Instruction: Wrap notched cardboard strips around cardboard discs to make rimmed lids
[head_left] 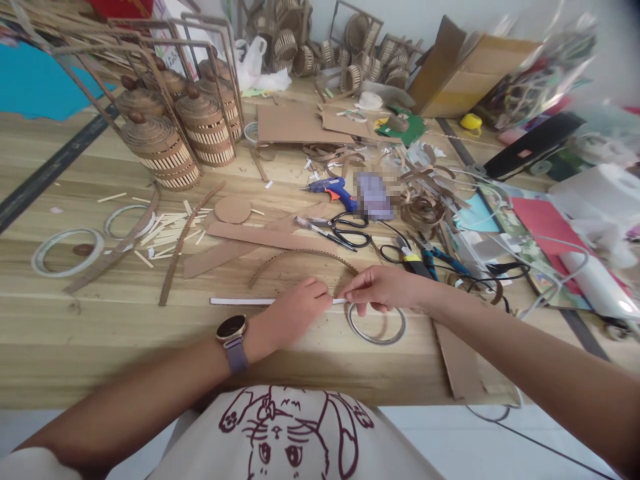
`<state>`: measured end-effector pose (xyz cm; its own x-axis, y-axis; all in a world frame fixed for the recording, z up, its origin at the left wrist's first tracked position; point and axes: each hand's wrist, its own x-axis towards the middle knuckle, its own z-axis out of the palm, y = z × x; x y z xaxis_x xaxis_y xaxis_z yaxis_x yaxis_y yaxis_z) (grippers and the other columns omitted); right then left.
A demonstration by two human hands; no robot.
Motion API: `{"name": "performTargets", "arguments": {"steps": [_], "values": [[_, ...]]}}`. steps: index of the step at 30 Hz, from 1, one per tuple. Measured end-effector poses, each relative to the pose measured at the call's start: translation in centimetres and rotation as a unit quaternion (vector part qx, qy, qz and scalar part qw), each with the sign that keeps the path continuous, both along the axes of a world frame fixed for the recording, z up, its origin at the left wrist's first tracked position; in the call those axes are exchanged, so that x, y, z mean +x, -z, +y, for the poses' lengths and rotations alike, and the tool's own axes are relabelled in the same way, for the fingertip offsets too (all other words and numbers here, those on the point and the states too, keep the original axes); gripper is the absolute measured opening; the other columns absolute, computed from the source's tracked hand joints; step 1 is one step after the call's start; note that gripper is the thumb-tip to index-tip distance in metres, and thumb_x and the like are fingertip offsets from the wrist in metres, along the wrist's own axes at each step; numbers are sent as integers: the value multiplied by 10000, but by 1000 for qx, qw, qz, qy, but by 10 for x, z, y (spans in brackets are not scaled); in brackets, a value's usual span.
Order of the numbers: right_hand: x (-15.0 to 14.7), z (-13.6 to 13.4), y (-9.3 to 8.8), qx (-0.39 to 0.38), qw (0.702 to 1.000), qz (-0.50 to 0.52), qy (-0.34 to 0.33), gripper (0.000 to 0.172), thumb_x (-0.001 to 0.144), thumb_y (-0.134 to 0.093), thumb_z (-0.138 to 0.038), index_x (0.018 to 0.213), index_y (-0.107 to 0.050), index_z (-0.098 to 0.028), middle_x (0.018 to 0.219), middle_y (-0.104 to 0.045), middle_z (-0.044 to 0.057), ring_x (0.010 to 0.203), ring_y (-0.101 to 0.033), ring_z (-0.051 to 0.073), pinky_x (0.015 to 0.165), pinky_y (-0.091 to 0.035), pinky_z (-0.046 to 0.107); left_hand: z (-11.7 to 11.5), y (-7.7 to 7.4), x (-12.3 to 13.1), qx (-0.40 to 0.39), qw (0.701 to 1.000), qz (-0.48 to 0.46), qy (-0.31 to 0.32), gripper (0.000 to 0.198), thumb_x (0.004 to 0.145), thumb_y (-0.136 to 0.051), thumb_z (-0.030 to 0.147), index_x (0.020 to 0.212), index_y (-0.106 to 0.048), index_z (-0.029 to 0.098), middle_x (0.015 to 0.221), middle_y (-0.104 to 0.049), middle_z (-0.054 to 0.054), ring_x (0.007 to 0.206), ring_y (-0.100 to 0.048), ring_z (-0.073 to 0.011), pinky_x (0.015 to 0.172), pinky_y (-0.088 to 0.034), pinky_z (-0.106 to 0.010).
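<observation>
A narrow strip faced with white tape (237,302) lies flat across the front of the table. My left hand (300,308), with a watch at the wrist, is closed over its right part, fingers curled and pressed together on it. My right hand (377,288) pinches the white tape just beyond, thumb and forefinger together. A thin tape roll (379,342) rests beneath the right fingers, partly covered by them. Behind both hands arches a curved corrugated cardboard strip (300,253). Its right end reaches the right hand.
Scissors (345,230), a blue glue gun (333,190) and pliers (440,257) lie beyond my hands. Wooden sticks (173,230) and another tape roll (67,253) are at left. Lantern-like woven pieces (163,157) stand behind. A cardboard piece (457,360) lies near the front edge.
</observation>
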<state>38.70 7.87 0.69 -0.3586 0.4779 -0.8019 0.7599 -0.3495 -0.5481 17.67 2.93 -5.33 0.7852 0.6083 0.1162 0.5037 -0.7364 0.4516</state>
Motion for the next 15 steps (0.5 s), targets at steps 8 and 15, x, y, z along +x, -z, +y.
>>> {"name": "performTargets", "arguments": {"steps": [8, 15], "values": [[10, -5, 1, -14, 999, 36, 35, 558, 627, -746, -524, 1038, -679, -153, 633, -676, -10, 429, -363, 45, 427, -225, 196, 2, 4, 0, 2, 1000, -11, 10, 228, 943, -431, 34, 915, -634, 135, 952, -604, -80, 890, -518, -207, 858, -478, -333], [22, -3, 3, 28, 999, 19, 32, 469, 592, -755, -562, 778, -578, -169, 694, -701, 18, 449, -413, 51, 445, -277, 203, 2, 4, 1, 4, 1000, -9, 9, 215, 959, -438, 62, 961, -643, 128, 950, -599, -84, 895, -507, -215, 848, -475, -334]]}}
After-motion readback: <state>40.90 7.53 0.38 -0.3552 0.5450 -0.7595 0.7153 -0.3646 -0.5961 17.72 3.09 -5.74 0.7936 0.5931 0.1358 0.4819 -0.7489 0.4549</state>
